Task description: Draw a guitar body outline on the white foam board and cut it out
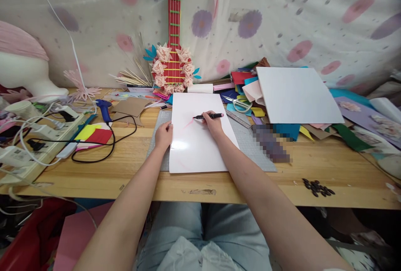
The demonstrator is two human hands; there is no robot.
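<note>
A: And here we are at the wooden table (94, 177)! The right hand (213, 123) has a black marker (210, 116) firmly in its fingers, tip to the left, pink end to the right.

B: Where's the paper?

A: Dead centre! The white sheet (200, 149) lies upon a grey cutting mat (257, 154), and the marker's tip is right by the upper end of a pink stroke (189, 123).

B: And the left hand (163, 135)?

A: Touching the sheet's left edge, fingers bent! Pinching it or merely steadying it, I cannot tell.

B: Any lettering on that marker?

A: Pale marks along the barrel, too small to read from here! Over on the left, a white adapter (15, 156) carries a little square code (a grey smudge, really), equally beyond reading. It sits at the power strip (46, 149), with a blue glue gun (104, 110) near by.

B: And the ruler (238, 119)?

A: Just right of the sheet, its figures too fine to make out! Scissors (239, 104) lie beyond it, and behind the sheet stands a red model guitar (174, 20), dressed in pale pink paper flowers (163, 53)!
</note>
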